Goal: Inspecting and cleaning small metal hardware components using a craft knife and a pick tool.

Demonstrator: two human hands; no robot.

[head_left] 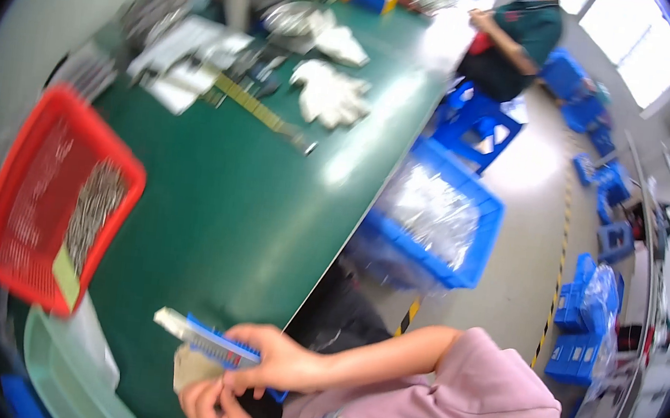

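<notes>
Low in the view, over the near edge of the green table, my right hand [282, 360] is closed around a narrow blue-and-white strip-like piece [214, 345]. A row of small marks or teeth runs along it, and a pale tip [168, 320] sticks out at its left end. My left hand [216, 410] lies just below, fingers curled in, close to the right fingertips. A beige flat piece [191, 369] shows between the left fingers and the strip. Whether the left hand grips it is unclear. To the left, a red basket [130, 156] contains many thin metal pieces [94, 212] and a yellow-green slip.
A pale green tray [50, 354] is below the basket. White gloves [331, 94], a folding rule-like strip [252, 104] and papers lie farther back on the table [214, 196]. A blue crate [483, 241] with clear plastic stands right of the table edge; a seated person [507, 43] works beyond.
</notes>
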